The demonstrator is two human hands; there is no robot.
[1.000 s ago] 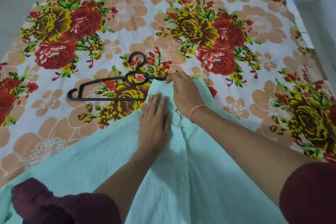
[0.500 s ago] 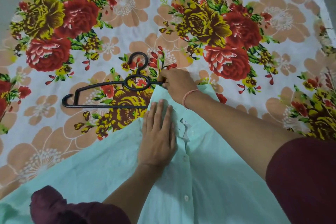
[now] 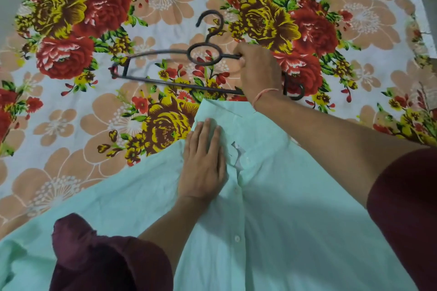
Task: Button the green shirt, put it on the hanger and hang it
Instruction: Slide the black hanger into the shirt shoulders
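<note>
The hanger [image 3: 170,82] now lies in full view on the floral bedsheet [image 3: 71,125]; a moment ago its right half was hidden at the shirt's collar. The right hand [image 3: 257,71] has left the collar and is on the hanger. The hanger sits around the middle of the sheet, just beyond the collar, with its hook pointing to the far edge.

The right hand's fingers are curled round the hanger's upper arm, just right of the ring below the hook. The left hand [image 3: 203,163] lies flat with straight fingers on the green shirt [image 3: 272,231], pressing the cloth just left of the placket and holding nothing. The shirt is spread front-up from the near edge of the sheet, collar towards the far edge. The buttons [image 3: 237,238] that show along the placket look fastened, though the topmost part by the neck is hard to read.

Buttoning seems done, so the step in hand is getting the hanger into the shirt. The next move probably calls for feeding one hanger arm in through the neck opening and then the other. The left hand would need to lift or spread the collar rather than pin it, or the hanger will snag on the closed front.

A small white label [image 3: 237,156] shows inside the neck, but no writing or brand on it can be read
</note>
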